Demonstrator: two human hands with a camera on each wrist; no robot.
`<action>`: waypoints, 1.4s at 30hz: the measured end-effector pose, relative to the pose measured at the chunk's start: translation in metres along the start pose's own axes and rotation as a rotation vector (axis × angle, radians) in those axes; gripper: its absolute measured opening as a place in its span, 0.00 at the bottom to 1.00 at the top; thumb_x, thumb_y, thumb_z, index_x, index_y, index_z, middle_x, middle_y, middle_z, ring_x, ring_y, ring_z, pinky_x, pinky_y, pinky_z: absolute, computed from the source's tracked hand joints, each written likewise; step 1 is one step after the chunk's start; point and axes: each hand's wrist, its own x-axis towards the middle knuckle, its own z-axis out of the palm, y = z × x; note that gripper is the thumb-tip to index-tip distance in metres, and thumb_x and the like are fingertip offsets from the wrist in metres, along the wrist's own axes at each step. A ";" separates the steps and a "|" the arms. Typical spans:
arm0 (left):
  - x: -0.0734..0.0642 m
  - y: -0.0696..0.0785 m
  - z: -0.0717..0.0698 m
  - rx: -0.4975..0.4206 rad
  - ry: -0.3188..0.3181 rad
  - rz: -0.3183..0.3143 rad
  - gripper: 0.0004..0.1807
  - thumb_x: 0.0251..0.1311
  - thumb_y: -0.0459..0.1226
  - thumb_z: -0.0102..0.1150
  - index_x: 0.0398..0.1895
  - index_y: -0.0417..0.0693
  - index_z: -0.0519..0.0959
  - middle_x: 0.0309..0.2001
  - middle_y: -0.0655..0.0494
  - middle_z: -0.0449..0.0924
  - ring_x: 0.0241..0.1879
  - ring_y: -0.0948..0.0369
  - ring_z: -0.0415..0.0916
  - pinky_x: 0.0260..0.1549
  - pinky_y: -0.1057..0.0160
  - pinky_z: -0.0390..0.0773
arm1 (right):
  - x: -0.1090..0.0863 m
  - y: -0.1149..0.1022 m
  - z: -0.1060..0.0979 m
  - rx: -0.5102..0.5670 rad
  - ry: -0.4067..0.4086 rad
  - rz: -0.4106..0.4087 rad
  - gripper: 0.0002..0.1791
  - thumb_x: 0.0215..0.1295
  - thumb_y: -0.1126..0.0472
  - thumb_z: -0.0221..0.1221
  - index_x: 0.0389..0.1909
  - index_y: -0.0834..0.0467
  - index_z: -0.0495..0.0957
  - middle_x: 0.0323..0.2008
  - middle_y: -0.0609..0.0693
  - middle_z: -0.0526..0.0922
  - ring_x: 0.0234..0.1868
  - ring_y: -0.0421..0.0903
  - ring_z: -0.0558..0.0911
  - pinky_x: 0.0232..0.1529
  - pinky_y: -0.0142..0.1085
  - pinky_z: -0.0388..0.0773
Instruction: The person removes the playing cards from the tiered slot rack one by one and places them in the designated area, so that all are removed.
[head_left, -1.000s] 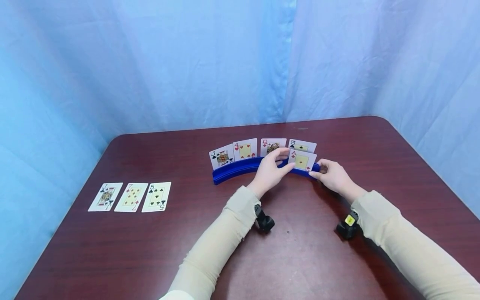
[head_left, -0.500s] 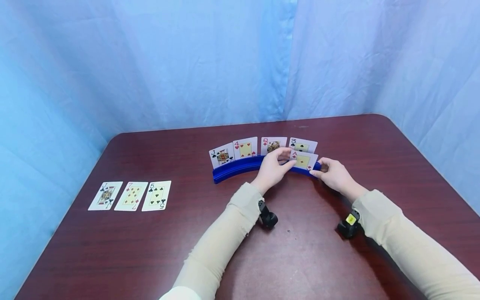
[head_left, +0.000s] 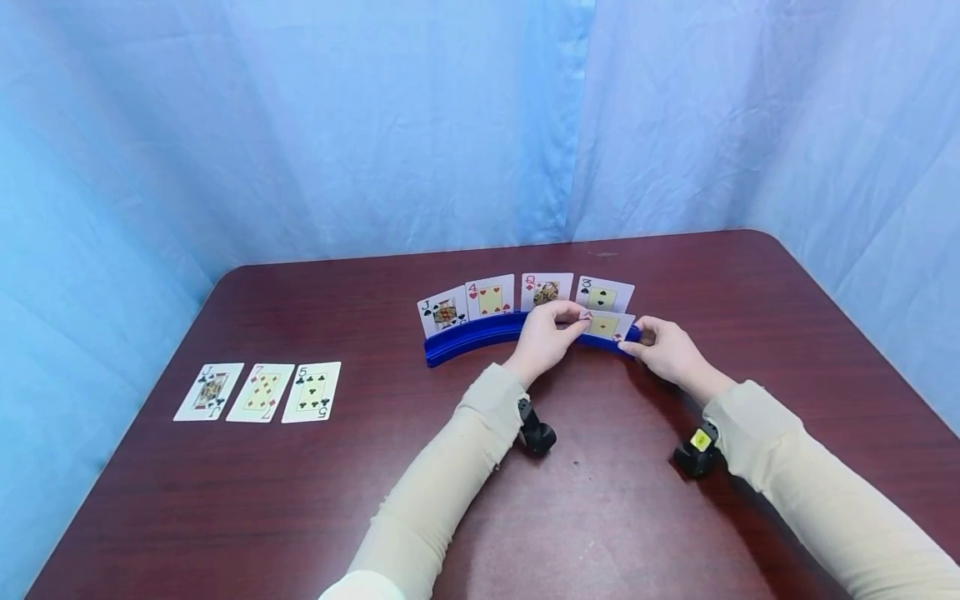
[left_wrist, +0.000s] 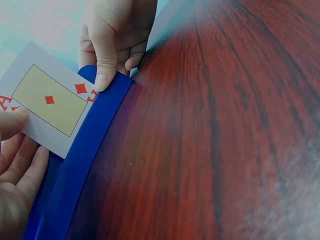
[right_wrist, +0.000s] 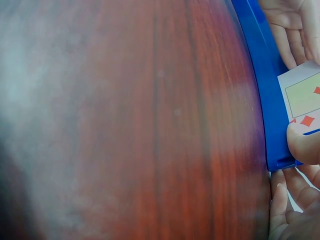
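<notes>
My left hand (head_left: 545, 340) pinches the left edge of an ace of diamonds (head_left: 606, 326) between thumb and fingers. The card's lower edge meets the front of a curved blue card holder (head_left: 474, 336), near its right end. In the left wrist view, the right thumb (left_wrist: 103, 62) lies on the holder's end at the card's corner. My right hand (head_left: 667, 354) grips that end, with fingers behind it. Standing in the holder behind the ace are a jack of spades (head_left: 444, 314), a four of hearts (head_left: 491, 298), a queen of diamonds (head_left: 546, 288) and a three of spades (head_left: 602, 293).
A jack of clubs (head_left: 210, 392), a seven of diamonds (head_left: 261, 392) and a five of clubs (head_left: 312, 392) lie face up in a row at the left of the dark red wooden table (head_left: 375, 467). Light blue curtains (head_left: 390, 125) hang around the table.
The ace of diamonds has come down lower against the holder and leans more, with the left hand's fingertips lower on it. The right hand stays at the holder's end.
</notes>
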 end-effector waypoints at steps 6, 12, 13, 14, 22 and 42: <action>0.000 0.001 0.000 0.022 0.003 0.020 0.07 0.61 0.34 0.60 0.40 0.41 0.83 0.42 0.50 0.84 0.42 0.61 0.80 0.42 0.74 0.77 | -0.001 0.000 0.000 0.001 0.002 -0.002 0.10 0.65 0.61 0.58 0.35 0.65 0.71 0.40 0.65 0.81 0.37 0.52 0.76 0.35 0.35 0.71; 0.000 -0.001 0.000 0.012 0.011 0.042 0.06 0.61 0.33 0.60 0.38 0.41 0.83 0.41 0.50 0.84 0.42 0.62 0.79 0.41 0.75 0.77 | -0.001 0.000 0.001 0.005 0.005 -0.021 0.10 0.64 0.61 0.59 0.33 0.65 0.70 0.37 0.64 0.81 0.35 0.51 0.76 0.33 0.34 0.70; 0.000 -0.001 0.000 0.010 0.013 0.044 0.06 0.61 0.33 0.60 0.38 0.41 0.83 0.41 0.50 0.84 0.41 0.62 0.79 0.41 0.75 0.77 | -0.001 0.000 0.001 0.005 0.004 -0.023 0.10 0.64 0.62 0.59 0.33 0.65 0.70 0.37 0.63 0.82 0.35 0.51 0.76 0.33 0.34 0.70; 0.000 -0.002 0.000 0.003 0.015 0.048 0.06 0.61 0.33 0.60 0.38 0.40 0.83 0.41 0.50 0.84 0.42 0.61 0.80 0.41 0.75 0.77 | -0.001 0.000 0.001 0.005 0.003 -0.022 0.10 0.64 0.61 0.59 0.33 0.65 0.70 0.37 0.63 0.82 0.35 0.51 0.76 0.33 0.34 0.70; 0.000 -0.002 -0.003 -0.018 0.028 0.079 0.08 0.61 0.34 0.60 0.41 0.41 0.83 0.43 0.49 0.83 0.43 0.60 0.80 0.42 0.74 0.77 | 0.002 0.002 0.001 -0.002 0.005 -0.017 0.10 0.65 0.61 0.58 0.35 0.65 0.71 0.41 0.66 0.81 0.37 0.53 0.77 0.36 0.36 0.71; -0.012 0.010 -0.021 0.008 -0.004 0.096 0.08 0.62 0.36 0.59 0.42 0.44 0.83 0.42 0.52 0.82 0.43 0.62 0.77 0.43 0.73 0.78 | 0.001 0.002 0.001 -0.008 -0.005 -0.027 0.10 0.65 0.61 0.58 0.36 0.66 0.71 0.43 0.68 0.81 0.36 0.52 0.77 0.35 0.36 0.70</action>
